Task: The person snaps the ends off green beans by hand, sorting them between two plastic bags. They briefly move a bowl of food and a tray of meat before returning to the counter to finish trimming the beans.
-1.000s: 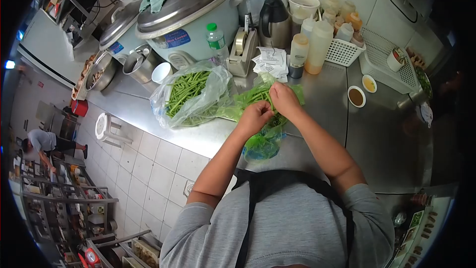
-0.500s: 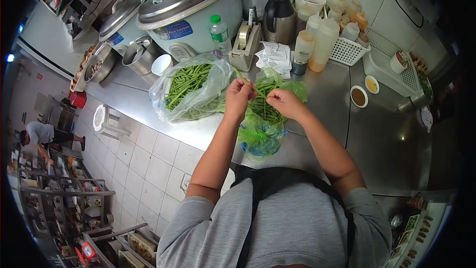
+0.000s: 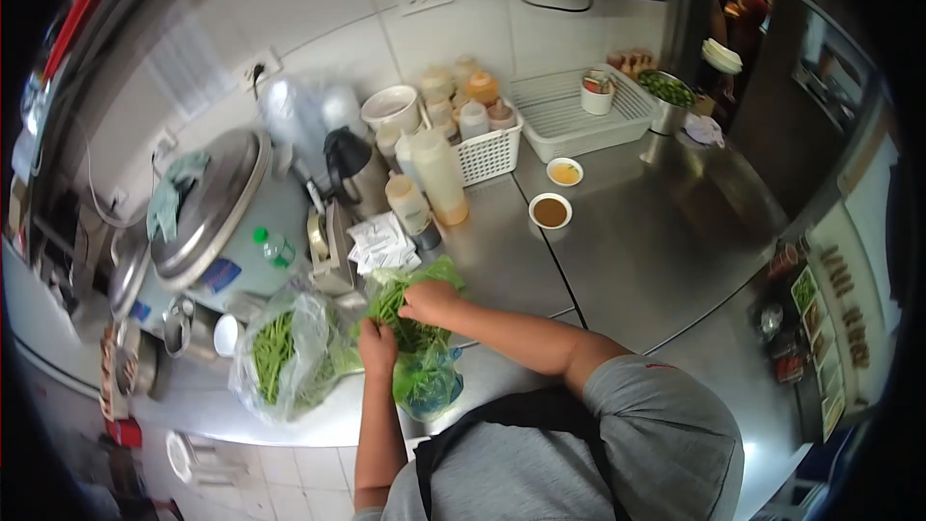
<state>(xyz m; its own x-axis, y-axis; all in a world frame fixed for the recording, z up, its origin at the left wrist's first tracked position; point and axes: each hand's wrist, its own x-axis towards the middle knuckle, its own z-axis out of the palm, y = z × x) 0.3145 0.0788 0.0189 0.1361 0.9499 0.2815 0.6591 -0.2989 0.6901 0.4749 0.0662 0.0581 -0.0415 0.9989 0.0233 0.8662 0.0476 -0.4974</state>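
One green plastic bag (image 3: 429, 381), thin, translucent and crumpled, is seen slumped open directly beneath both hands, its rim gripped by the left hand (image 3: 378, 345). A loose bundle of green beans (image 3: 391, 301), long and slender, is contained in the bag's mouth, grasped by the right hand (image 3: 429, 299).

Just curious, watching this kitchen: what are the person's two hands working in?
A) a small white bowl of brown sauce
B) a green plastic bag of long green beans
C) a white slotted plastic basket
B: the left hand and right hand both sit in the mouth of the green plastic bag of beans.
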